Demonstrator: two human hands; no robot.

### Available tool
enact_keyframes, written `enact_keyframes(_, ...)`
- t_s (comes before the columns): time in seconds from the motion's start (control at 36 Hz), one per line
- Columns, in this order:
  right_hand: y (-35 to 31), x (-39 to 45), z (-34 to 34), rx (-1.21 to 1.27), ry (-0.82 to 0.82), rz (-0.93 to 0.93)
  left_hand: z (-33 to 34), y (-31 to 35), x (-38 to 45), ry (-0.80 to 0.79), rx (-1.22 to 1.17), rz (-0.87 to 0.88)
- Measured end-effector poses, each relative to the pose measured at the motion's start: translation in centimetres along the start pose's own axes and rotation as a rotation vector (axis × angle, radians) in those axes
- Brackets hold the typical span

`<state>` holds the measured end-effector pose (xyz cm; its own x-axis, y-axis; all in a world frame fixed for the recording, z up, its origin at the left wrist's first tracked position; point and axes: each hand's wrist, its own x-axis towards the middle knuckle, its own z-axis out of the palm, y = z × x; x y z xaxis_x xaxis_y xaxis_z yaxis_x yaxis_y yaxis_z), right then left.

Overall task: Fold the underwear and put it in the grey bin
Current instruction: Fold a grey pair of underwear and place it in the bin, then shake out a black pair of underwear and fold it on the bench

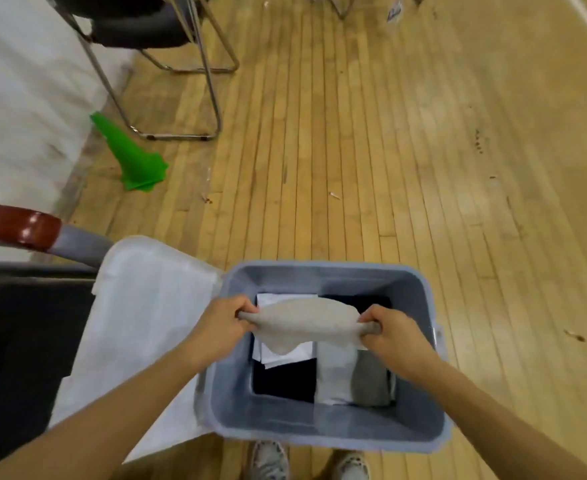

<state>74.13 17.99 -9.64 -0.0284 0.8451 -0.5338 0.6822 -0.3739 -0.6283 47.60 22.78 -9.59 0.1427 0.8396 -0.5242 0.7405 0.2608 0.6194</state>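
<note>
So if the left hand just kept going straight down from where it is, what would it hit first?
Probably the white folded garment lying in the grey bin, right under the left hand, which grips one end of the beige underwear. Depth is hard to judge, so the bin's left wall is possible.

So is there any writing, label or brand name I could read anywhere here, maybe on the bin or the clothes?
None can be read.
Grey bin: no label or lettering shows.
Folded grey underwear, gripped by the left hand and right hand: no visible tag or print.
Scrap of paper on the floor at the top: it may carry dark print, too small and blurred to read.
</note>
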Motion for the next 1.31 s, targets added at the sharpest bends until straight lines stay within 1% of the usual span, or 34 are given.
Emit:
enact_keyframes(0.11,5.1,2.9,7.7,0.006,-0.068,0.052,4.8,-7.8,2.5,-0.047,0.048,-0.077)
enact_keyframes(0.22,9.3,4.2,15.2,0.02,-0.246,0.14,8.5,-14.5,2.9,-0.111,0.094,-0.177)
enact_keyframes(0.28,10.3,4.3,17.5,0.032,-0.333,0.171,9.7,-16.9,2.8,-0.15,0.12,-0.24)
enact_keyframes(0.33,10.7,5.1,18.6,0.013,-0.353,0.184,10.8,-18.0,3.6,-0.15,0.153,-0.3)
enact_keyframes(0.42,11.7,8.6,20.5,-0.058,-0.253,0.198,12.6,-18.6,7.0,-0.075,0.258,-0.352)
enact_keyframes(0.53,14.2,16.6,23.7,-0.127,-0.11,0.22,16.4,-19.8,14.1,0.079,0.403,-0.36)
enact_keyframes(0.58,15.0,20.5,24.6,-0.245,-0.006,0.173,18.6,-20.3,16.9,0.171,0.492,-0.296)
enact_keyframes(0.61,15.5,22.3,25.6,-0.301,0.07,0.101,20.1,-21.1,18.3,0.227,0.523,-0.206)
enact_keyframes(0.64,15.8,23.5,26.5,-0.344,0.134,-0.005,21.5,-21.9,19.2,0.244,0.539,-0.099)
enact_keyframes(0.67,16.1,24.2,27.7,-0.366,0.159,-0.13,22.9,-22.7,19.7,0.207,0.567,0.006)
enact_keyframes(0.72,17.3,24.4,29.9,-0.42,0.107,-0.354,25.0,-24.8,20.4,0.094,0.623,0.199)
enact_keyframes(0.75,18.1,24.3,30.8,-0.433,0.055,-0.425,25.5,-25.8,20.6,0.045,0.641,0.245)
enact_keyframes(0.78,18.9,24.2,31.4,-0.449,-0.011,-0.454,25.8,-26.7,20.6,-0.014,0.664,0.259)
enact_keyframes(0.83,20.9,24.5,32.2,-0.524,-0.098,-0.419,26.2,-28.2,21.0,-0.09,0.728,0.275)
enact_keyframes(0.89,22.6,24.9,32.5,-0.602,-0.105,-0.378,26.3,-28.9,21.4,-0.093,0.745,0.295)
enact_keyframes(0.94,23.7,25.4,33.1,-0.565,-0.09,-0.384,26.6,-29.6,21.8,-0.088,0.745,0.276)
enact_keyframes(1.03,22.6,25.1,33.0,-0.524,-0.153,-0.407,26.1,-28.8,21.5,-0.188,0.685,0.228)
enact_keyframes(1.06,22.1,24.9,32.5,-0.487,-0.203,-0.413,25.7,-28.0,21.3,-0.252,0.637,0.202)
enact_keyframes(1.08,20.8,24.0,31.4,-0.437,-0.226,-0.414,24.5,-27.0,20.3,-0.279,0.594,0.171)
enact_keyframes(1.14,18.0,22.5,28.9,-0.346,-0.181,-0.378,22.1,-24.8,18.7,-0.214,0.527,0.147)
enact_keyframes(1.19,13.0,20.3,25.5,-0.297,-0.15,-0.392,17.6,-22.0,16.0,-0.08,0.438,0.175)
enact_keyframes(1.25,7.8,18.1,21.8,-0.288,-0.115,-0.435,12.6,-19.1,13.2,0.147,0.443,0.239)
enact_keyframes(1.31,0.2,15.7,17.5,-0.315,-0.128,-0.527,5.0,-15.8,9.4,0.363,0.445,0.273)
